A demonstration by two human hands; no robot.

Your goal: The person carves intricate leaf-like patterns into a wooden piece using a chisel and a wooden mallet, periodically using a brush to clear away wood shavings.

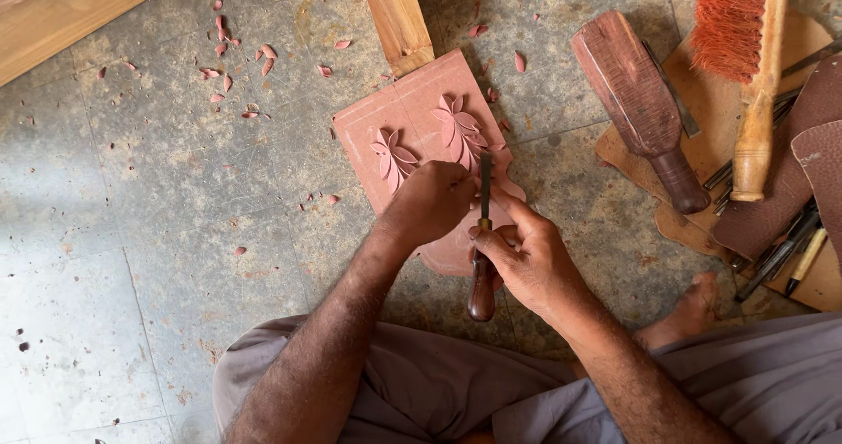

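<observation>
Two bare hands meet over a flat reddish-pink carved wooden panel [412, 115] lying on the grey stone floor [158, 198], w/ two flower reliefs cut into its face. Right hand [526, 264] is wrapped around a slim carving chisel with a dark turned-wood handle [481, 277], thumb & fingers closed on the shaft just above the handle. Left hand [430, 203] is curled into a loose fist, pressed on the panel beside the blade, steadying it. Chisel's long axis runs nearly straight away from the person, handle end toward the lap, steel tip pointing at the right-hand flower, just beyond both hands. Left hand sits nearer the cut; right hand is farther back along the tool. Pink wood chips [228, 67] litter the floor upper left. At right: a dark wooden mallet [640, 102], an orange-bristled brush w/ pale wooden handle [745, 49], and more chisels [781, 251] lying on a brown mat.
</observation>
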